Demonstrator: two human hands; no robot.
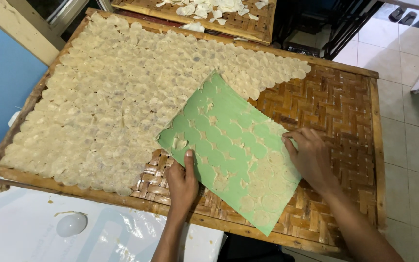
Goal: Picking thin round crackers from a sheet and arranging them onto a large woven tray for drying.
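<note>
Upper left to centre of the frame: pale, thin round wafers [122, 97], overlapping like scales, cover most of my woven bamboo tray [345, 111]. Their near rows run right up to the tray's wooden rim at lower left, so nothing more can be added there without pieces hanging over the edge.

Lower left corner: a white plastic-covered surface [25, 228] with a small white dome [71, 224] on it lies below the tray, apart from my work.

Centre: the green sheet [233, 150] lies tilted across the tray, its upper corner touching the wafer field and its lower corner reaching past the near rim. A few rounds still cling to its lower right part. My left hand [181, 182] grips the sheet's lower left edge, thumb on top and fingers under it.

Right of centre: my right hand [309, 157] lies flat on the sheet's right edge, fingers bent over a clinging round, holding nothing else.

Risks, as I judge them: a sharp pull could tear the thin rounds; dragging the sheet leftward could scuff the laid rows; the overhanging corner could shed pieces to the floor.

Right: bare weave between the sheet and the far right rim is the open room. Beyond it lies tiled floor [413, 145]; at top centre, a second tray [248, 26].
</note>
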